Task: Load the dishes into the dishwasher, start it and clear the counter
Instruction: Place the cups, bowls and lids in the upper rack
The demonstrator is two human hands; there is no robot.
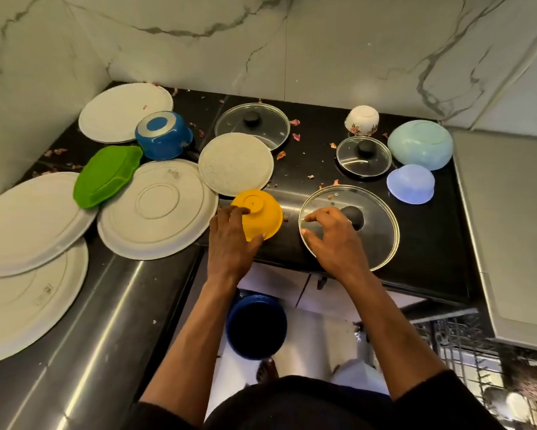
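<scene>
Left of the large glass lid (377, 240): narrow bare strip of worktop (292, 193), bounded on its left by yellow bowl (262, 212); open toward the front edge. Beyond the lid: lane strewn with petals, running back toward the wall between round plate (236, 164) and small glass lid (364, 156). Right of the lid: slim gap before lilac bowl (411, 183), with pale blue bowl (420, 144) just behind it. Far left of the lid: overlapping plates (158, 209), green dish (105, 176) and blue pot (164, 135), packed close. Below and right of the lid, off the worktop edge: wire dishwasher rack (465, 342), top uncovered.
</scene>
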